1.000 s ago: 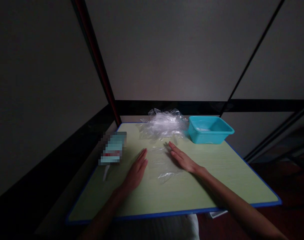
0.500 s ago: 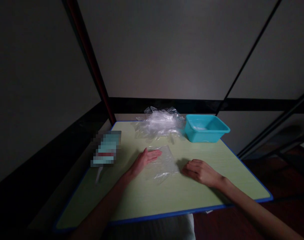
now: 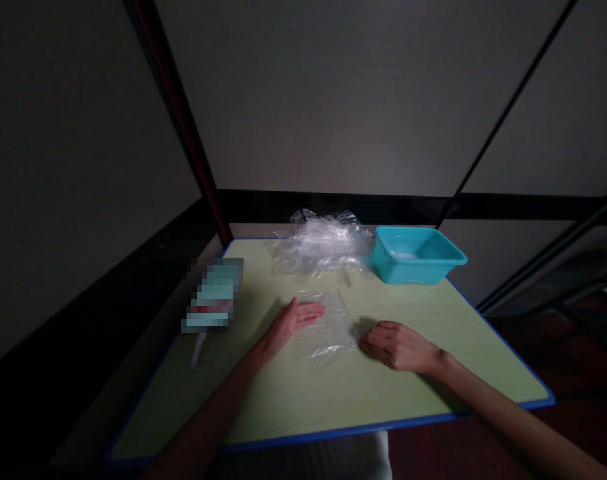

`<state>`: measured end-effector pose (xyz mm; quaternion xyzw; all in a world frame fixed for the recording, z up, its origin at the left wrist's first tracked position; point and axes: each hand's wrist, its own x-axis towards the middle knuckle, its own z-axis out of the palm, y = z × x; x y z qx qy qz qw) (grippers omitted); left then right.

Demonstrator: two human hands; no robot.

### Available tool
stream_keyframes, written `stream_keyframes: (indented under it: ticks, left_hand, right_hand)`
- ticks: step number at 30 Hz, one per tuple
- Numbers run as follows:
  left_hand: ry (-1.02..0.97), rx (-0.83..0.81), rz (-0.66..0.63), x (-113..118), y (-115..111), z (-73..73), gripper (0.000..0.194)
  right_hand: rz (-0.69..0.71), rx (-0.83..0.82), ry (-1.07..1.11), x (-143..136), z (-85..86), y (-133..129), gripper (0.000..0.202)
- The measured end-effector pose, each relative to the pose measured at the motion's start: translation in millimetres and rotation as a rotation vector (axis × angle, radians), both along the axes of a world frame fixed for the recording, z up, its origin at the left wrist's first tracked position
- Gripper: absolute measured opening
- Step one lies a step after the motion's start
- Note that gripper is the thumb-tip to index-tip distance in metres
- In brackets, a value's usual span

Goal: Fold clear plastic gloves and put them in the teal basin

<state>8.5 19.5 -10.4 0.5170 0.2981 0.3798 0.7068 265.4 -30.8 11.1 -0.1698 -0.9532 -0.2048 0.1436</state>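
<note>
A clear plastic bag (image 3: 339, 327) lies flat on the table in the middle of the head view, with wrinkles along its near edge. My left hand (image 3: 294, 321) rests on the bag's left part, fingers stretched out and open. At the bag's right edge is my right hand (image 3: 397, 345), its fingers curled and closed against the table. Its fingertips are hidden, so I cannot tell whether they grip the bag's edge or anything else.
Several crumpled clear plastic bags (image 3: 326, 245) are heaped at the table's back. Right of them stands a turquoise plastic basin (image 3: 417, 272). A blurred-out greenish item (image 3: 213, 297) is at the left edge. The pale table (image 3: 283, 407) has a blue rim; walls stand behind and left.
The view has shifted slightly. My right hand is a little closer to the bag's right edge. My left hand stays flat on the bag.
</note>
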Motion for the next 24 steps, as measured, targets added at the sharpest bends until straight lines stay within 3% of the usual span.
stream_keyframes:
  ticks: [16,24]
  left_hand:
    - [0.087,0.027,0.019,2.0,-0.5,3.2,0.072]
    - [0.110,0.060,0.026,2.0,-1.0,1.3,0.070]
  right_hand:
    - [-0.066,-0.116,-0.002,2.0,-7.8,3.8,0.032]
    - [-0.029,-0.161,0.001,0.2,-6.8,10.0,0.031]
